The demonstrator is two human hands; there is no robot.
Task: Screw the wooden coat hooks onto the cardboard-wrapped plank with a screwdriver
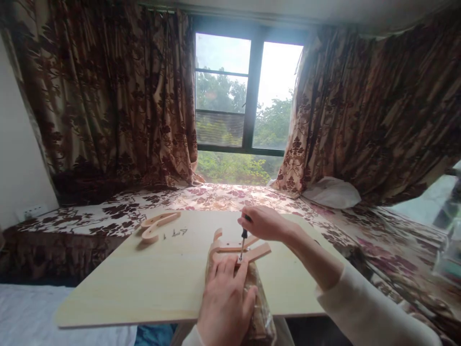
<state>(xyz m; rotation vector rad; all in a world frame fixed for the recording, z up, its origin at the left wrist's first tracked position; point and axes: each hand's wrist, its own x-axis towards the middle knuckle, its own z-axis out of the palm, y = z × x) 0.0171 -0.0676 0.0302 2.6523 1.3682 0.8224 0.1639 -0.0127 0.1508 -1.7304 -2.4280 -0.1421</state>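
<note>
Curved wooden pieces (166, 219) lie at the table's (144, 283) far left corner, with small dark screws (179, 233) just right of them. At the middle of the near edge, the left hand (226, 298), its grip spread wide, rests its fingers on a wooden frame (260, 253) atop a plastic-wrapped package (262, 312) overhanging that edge. The right hand (261, 223) has its grip closed round a screwdriver (244, 234), upright, its tip down at the frame.
</note>
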